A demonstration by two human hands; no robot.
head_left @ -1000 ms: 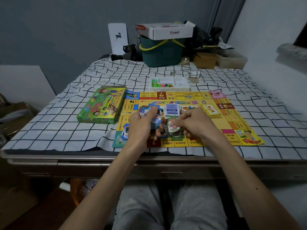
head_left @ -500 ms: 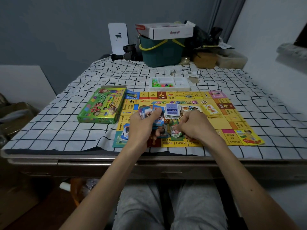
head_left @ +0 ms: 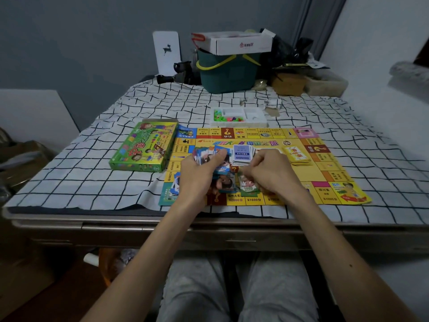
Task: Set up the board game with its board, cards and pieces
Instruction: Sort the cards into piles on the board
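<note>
The yellow game board lies flat on the checked cloth. My left hand grips a fanned stack of play-money notes above the board's left half. My right hand hovers just right of it with fingers curled; I see nothing in it. Below its fingertips lies a pile of green 1000 notes, with another note pile beside it. A blue-backed card deck and a yellow card deck sit on the board's centre. A white tray with coloured pieces stands behind the board.
The green game box lies left of the board. At the back stand a green bucket topped by a white carton, a white panel and brown boxes. The table's front edge runs below my wrists.
My right hand lowered a green note onto the pile on the board, let it go and drew back up toward the left hand's stack. The left hand stayed nearly still.
</note>
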